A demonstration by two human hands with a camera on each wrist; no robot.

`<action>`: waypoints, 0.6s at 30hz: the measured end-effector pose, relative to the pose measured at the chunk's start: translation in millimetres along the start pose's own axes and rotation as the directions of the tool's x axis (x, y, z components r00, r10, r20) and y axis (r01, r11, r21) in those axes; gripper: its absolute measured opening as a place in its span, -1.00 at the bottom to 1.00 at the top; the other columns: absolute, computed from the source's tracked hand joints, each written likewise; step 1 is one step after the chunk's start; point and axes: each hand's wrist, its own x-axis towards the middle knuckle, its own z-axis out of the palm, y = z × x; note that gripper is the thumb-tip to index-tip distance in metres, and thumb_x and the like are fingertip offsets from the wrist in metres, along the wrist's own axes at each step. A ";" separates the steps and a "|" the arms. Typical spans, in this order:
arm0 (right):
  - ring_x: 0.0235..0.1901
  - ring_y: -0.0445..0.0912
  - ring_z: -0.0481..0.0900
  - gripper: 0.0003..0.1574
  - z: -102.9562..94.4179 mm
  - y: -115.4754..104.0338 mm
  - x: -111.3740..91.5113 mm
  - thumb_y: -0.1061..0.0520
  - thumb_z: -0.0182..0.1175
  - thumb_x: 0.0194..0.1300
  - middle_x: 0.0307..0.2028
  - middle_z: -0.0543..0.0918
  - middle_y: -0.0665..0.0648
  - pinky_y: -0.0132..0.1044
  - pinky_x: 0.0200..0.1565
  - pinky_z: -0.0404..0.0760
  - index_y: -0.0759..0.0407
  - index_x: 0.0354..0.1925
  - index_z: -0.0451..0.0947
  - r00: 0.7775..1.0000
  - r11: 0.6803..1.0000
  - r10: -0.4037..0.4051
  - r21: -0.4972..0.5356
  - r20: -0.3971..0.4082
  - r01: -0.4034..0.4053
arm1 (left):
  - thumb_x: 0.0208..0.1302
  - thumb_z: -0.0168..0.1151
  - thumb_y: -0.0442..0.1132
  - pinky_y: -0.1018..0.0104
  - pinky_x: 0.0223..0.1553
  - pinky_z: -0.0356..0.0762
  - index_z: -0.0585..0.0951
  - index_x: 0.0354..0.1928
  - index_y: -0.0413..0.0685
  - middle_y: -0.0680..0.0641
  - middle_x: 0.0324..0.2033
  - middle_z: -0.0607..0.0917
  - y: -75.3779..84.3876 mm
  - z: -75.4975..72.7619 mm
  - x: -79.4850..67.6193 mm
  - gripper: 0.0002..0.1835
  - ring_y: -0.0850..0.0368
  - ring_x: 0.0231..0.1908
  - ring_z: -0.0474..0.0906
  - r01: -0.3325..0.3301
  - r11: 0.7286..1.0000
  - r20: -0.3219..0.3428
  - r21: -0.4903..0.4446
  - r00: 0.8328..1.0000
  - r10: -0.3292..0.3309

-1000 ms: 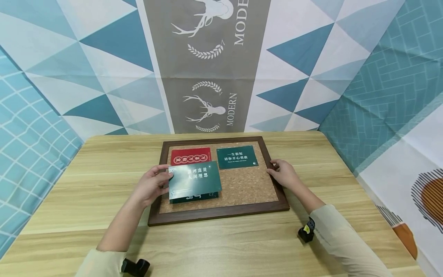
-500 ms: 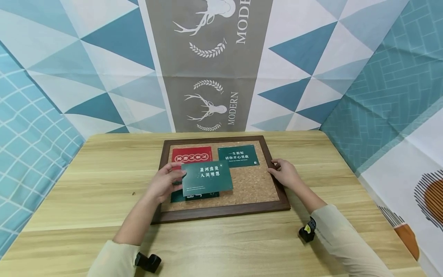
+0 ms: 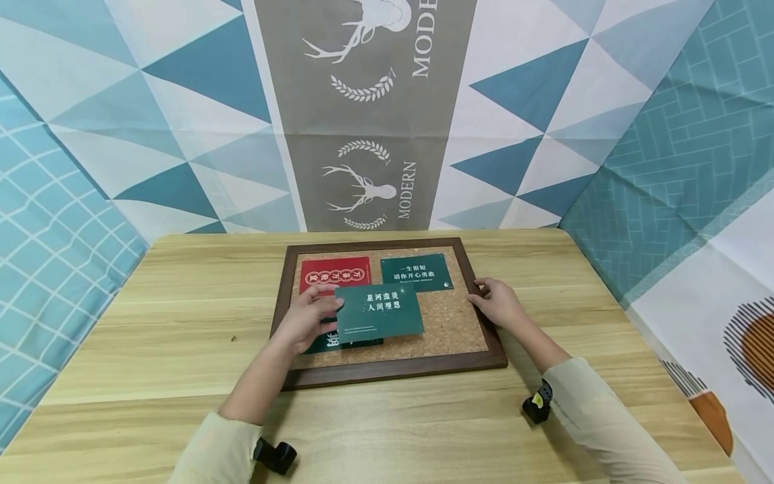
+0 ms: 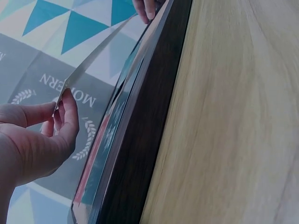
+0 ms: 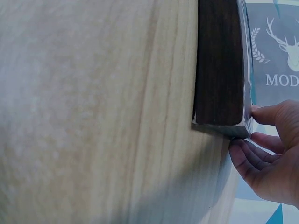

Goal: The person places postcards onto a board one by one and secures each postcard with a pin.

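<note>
My left hand (image 3: 308, 316) pinches the left edge of a dark green postcard (image 3: 379, 316) printed with white Chinese characters. In the left wrist view this postcard (image 4: 96, 51) is raised off the board, seen nearly edge-on between thumb and fingers. Below it lies a brown-framed corkboard (image 3: 450, 323). My right hand (image 3: 497, 302) grips the board's right frame edge, thumb on top and fingers at the outer side, as the right wrist view shows. On the cork are a red card (image 3: 332, 269), a green card (image 3: 417, 272) at upper right, and another green card (image 3: 320, 344), partly hidden beneath the held one.
The corkboard lies on a light wood-grain table (image 3: 181, 323), near its far edge. Behind stands a patterned cloth backdrop (image 3: 363, 121) with triangles and deer heads. Similar cloth hangs at both sides. A black wrist camera (image 3: 275, 456) sits at the left sleeve.
My left hand has carried the green postcard to the right across the board, uncovering more of the cards at left. The right hand has stayed at the frame edge.
</note>
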 end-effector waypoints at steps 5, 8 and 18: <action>-0.08 0.17 0.55 -0.39 -0.5 -0.6 -0.2 0.05 0.13 0.32 -0.04 0.55 0.38 -0.14 -0.29 0.59 0.35 0.22 0.34 1.000 1.000 0.000 -0.001 -0.002 0.000 | 0.31 0.12 -0.29 0.31 -0.28 0.62 0.31 0.18 -0.09 -0.03 -0.19 0.48 -1.0 9.4 2.8 -0.58 0.15 -0.27 0.50 0.001 1.000 -0.010 -0.006 1.000 -0.001; -0.08 0.17 0.55 -0.40 -0.5 -0.3 -0.2 0.05 0.13 0.32 -0.03 0.54 0.38 -0.14 -0.29 0.59 0.35 0.22 0.34 1.000 1.000 -0.001 -0.004 0.000 0.001 | 0.31 0.12 -0.30 0.30 -0.28 0.62 0.33 0.16 -0.08 -0.04 -0.19 0.47 -1.9 14.9 4.9 -0.60 0.17 -0.29 0.51 0.006 1.000 -0.008 -0.019 1.000 -0.007; -0.07 0.17 0.55 -0.39 -0.2 -0.9 -0.5 0.03 0.13 0.32 -0.03 0.54 0.38 -0.13 -0.28 0.59 0.34 0.22 0.34 1.000 1.000 0.002 -0.001 0.002 -0.002 | 0.32 0.10 -0.30 0.28 -0.24 0.60 0.32 0.19 -0.07 -0.04 -0.16 0.47 -6.0 30.6 8.3 -0.58 0.16 -0.21 0.44 0.017 1.000 -0.006 0.002 1.000 -0.017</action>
